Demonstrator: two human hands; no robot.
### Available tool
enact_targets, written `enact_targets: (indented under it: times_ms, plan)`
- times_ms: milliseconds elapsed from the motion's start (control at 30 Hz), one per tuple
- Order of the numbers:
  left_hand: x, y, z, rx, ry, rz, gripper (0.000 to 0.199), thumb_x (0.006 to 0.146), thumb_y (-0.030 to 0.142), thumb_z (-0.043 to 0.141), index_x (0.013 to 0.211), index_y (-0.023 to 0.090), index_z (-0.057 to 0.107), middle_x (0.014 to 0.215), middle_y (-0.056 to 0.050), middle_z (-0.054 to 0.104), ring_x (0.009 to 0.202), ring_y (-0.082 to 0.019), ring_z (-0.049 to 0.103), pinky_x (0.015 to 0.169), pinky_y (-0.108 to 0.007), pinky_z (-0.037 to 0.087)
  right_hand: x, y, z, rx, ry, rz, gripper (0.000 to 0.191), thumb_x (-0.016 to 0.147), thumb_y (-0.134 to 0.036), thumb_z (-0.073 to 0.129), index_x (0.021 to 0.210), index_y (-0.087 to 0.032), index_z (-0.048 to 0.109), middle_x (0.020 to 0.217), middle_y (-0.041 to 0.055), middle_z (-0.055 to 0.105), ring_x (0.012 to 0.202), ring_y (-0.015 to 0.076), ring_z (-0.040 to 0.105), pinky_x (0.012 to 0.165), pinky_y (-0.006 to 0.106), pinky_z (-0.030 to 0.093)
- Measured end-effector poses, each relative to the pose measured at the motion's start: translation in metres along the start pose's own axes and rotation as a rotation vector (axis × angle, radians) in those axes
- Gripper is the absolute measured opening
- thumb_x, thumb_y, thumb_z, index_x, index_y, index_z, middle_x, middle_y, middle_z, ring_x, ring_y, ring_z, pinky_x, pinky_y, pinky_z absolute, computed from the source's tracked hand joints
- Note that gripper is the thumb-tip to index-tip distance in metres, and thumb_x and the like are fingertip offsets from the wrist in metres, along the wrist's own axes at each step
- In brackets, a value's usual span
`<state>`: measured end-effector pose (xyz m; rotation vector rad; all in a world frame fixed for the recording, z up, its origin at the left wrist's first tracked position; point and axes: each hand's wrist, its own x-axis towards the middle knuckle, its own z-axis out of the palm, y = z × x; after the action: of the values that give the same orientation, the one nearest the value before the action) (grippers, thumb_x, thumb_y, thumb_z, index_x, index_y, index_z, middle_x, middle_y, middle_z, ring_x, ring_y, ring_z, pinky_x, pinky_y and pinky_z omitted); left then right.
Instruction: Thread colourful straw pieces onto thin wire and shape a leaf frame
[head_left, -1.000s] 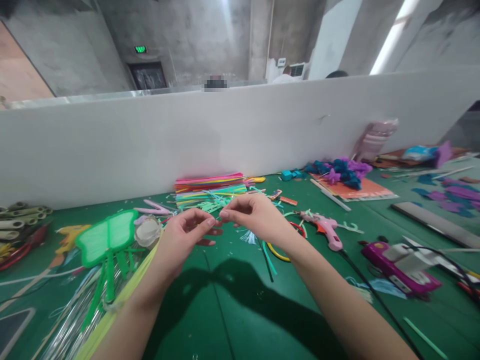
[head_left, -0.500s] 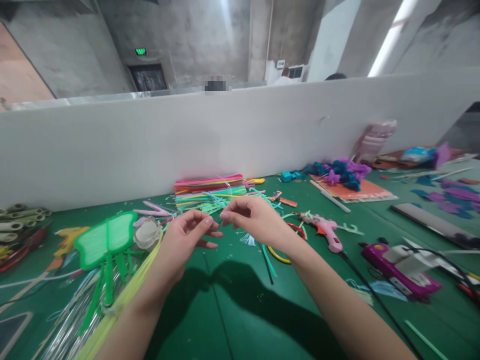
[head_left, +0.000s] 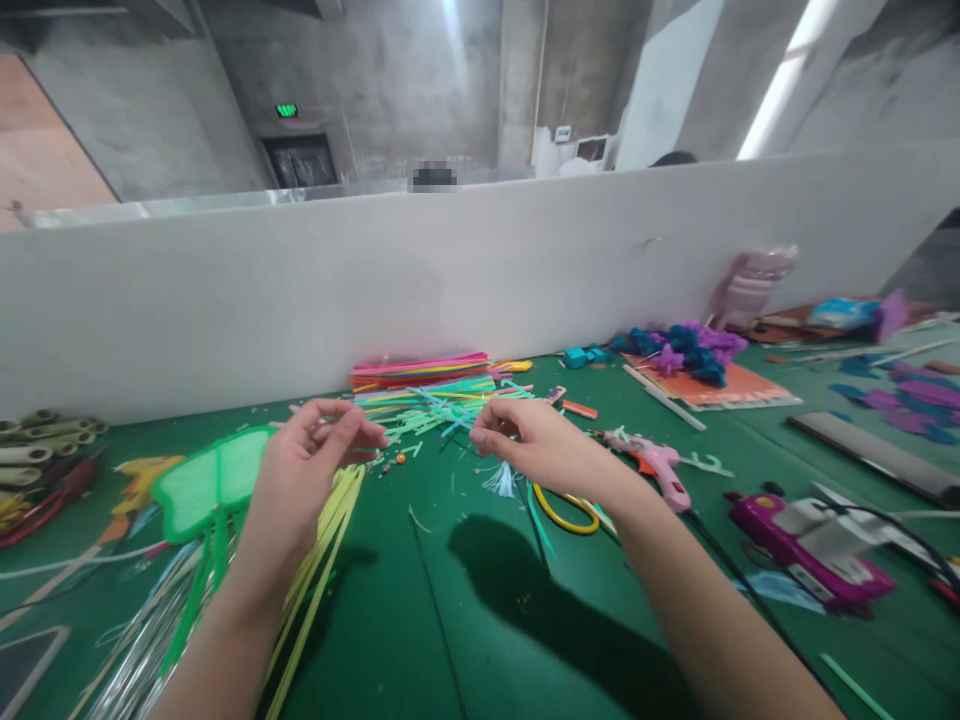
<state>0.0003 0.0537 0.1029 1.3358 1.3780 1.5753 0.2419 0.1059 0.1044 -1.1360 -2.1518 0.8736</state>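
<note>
My left hand (head_left: 304, 465) hovers over the green mat (head_left: 465, 630), thumb and fingertips pinched together beside a green butterfly-shaped fan (head_left: 217, 478) and above long yellow-green strips (head_left: 326, 540). About a hand's width to its right, my right hand (head_left: 536, 442) is also pinched at the fingertips. It sits just above a small pale-blue tassel (head_left: 501, 480) and a yellow ring (head_left: 562, 510). I see nothing held in either pinch; anything as thin as a thread does not show. Loose cut green strips and tiny beads (head_left: 397, 460) lie between the hands.
A stack of coloured strips (head_left: 420, 372) lies by the white partition (head_left: 450, 270). A pink glue gun (head_left: 654, 462) and a purple device (head_left: 810, 545) with a cable sit to the right. Purple and blue paper flowers (head_left: 690, 345) are at the back right, and paper rolls (head_left: 45, 435) at the far left.
My hands, fingertips nearly touching a second ago, have drawn apart. The left hand moved left toward the green fan; the right stayed roughly in place.
</note>
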Motion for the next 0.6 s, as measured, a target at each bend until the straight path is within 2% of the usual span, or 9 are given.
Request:
enact_targets:
  times_ms: [100, 167, 267, 333, 400, 467, 533, 600]
  plan:
    - [-0.009, 0.004, -0.003, -0.184, 0.062, -0.138, 0.034, 0.076, 0.038, 0.079, 0.099, 0.02, 0.061, 0.078, 0.001, 0.073, 0.063, -0.013, 0.069, 0.061, -0.023, 0.059, -0.007, -0.001, -0.011, 0.159, -0.243, 0.011, 0.02, 0.093, -0.036, 0.057, 0.084, -0.019, 0.061, 0.081, 0.0033, 0.071, 0.075, 0.0159, 0.064, 0.064, 0.028, 0.049]
    - [-0.019, -0.005, -0.005, -0.213, 0.108, -0.232, 0.04, 0.073, 0.035, 0.081, 0.103, 0.019, 0.061, 0.077, 0.002, 0.071, 0.059, -0.013, 0.069, 0.056, -0.022, 0.057, -0.009, 0.005, -0.012, 0.301, -0.4, 0.018, 0.025, 0.091, -0.044, 0.06, 0.084, -0.019, 0.06, 0.081, 0.0026, 0.07, 0.08, 0.0165, 0.068, 0.068, 0.028, 0.053]
    - [-0.037, -0.039, -0.009, -0.147, 0.104, -0.327, 0.047, 0.074, 0.039, 0.08, 0.11, 0.02, 0.056, 0.077, 0.001, 0.071, 0.062, -0.016, 0.07, 0.057, -0.025, 0.057, -0.003, 0.028, 0.0, 0.382, -0.582, 0.082, 0.032, 0.087, -0.05, 0.064, 0.082, -0.019, 0.059, 0.077, 0.0005, 0.067, 0.076, 0.0149, 0.069, 0.064, 0.025, 0.053]
    - [-0.048, -0.068, -0.014, -0.093, 0.027, -0.438, 0.054, 0.074, 0.044, 0.078, 0.114, 0.019, 0.052, 0.078, -0.001, 0.071, 0.065, -0.018, 0.071, 0.059, -0.028, 0.058, 0.002, 0.049, 0.017, 0.405, -0.712, 0.163, 0.033, 0.084, -0.05, 0.067, 0.08, -0.018, 0.058, 0.073, -0.0003, 0.066, 0.071, 0.0133, 0.069, 0.059, 0.022, 0.051]
    - [-0.057, -0.094, -0.021, -0.02, -0.081, -0.503, 0.06, 0.075, 0.05, 0.074, 0.117, 0.017, 0.048, 0.077, -0.003, 0.071, 0.066, -0.02, 0.071, 0.059, -0.031, 0.057, 0.005, 0.066, 0.033, 0.372, -0.75, 0.261, 0.034, 0.081, -0.048, 0.07, 0.078, -0.017, 0.057, 0.07, -0.0012, 0.064, 0.064, 0.012, 0.068, 0.054, 0.02, 0.05]
    - [-0.063, -0.112, -0.028, 0.119, -0.091, -0.448, 0.062, 0.077, 0.054, 0.068, 0.12, 0.017, 0.043, 0.07, -0.001, 0.069, 0.054, -0.019, 0.067, 0.047, -0.027, 0.049, 0.005, 0.079, 0.044, 0.341, -0.741, 0.322, 0.033, 0.081, -0.047, 0.07, 0.079, -0.016, 0.058, 0.074, -0.0009, 0.064, 0.06, 0.0111, 0.068, 0.051, 0.02, 0.05]
    - [-0.066, -0.12, -0.035, 0.33, -0.111, -0.387, 0.06, 0.082, 0.053, 0.06, 0.127, 0.019, 0.04, 0.068, 0.001, 0.069, 0.043, -0.016, 0.059, 0.041, -0.024, 0.041, 0.004, 0.085, 0.051, 0.32, -0.711, 0.354, 0.033, 0.081, -0.047, 0.07, 0.08, -0.016, 0.06, 0.075, -0.0006, 0.065, 0.059, 0.011, 0.068, 0.049, 0.02, 0.051]
    - [-0.068, -0.119, -0.038, 0.488, -0.161, -0.355, 0.059, 0.086, 0.048, 0.055, 0.134, 0.019, 0.038, 0.064, 0.003, 0.068, 0.038, -0.015, 0.055, 0.043, -0.024, 0.042, 0.002, 0.088, 0.054, 0.3, -0.67, 0.365, 0.034, 0.08, -0.047, 0.071, 0.079, -0.015, 0.06, 0.073, -0.0004, 0.065, 0.058, 0.0114, 0.068, 0.048, 0.02, 0.051]
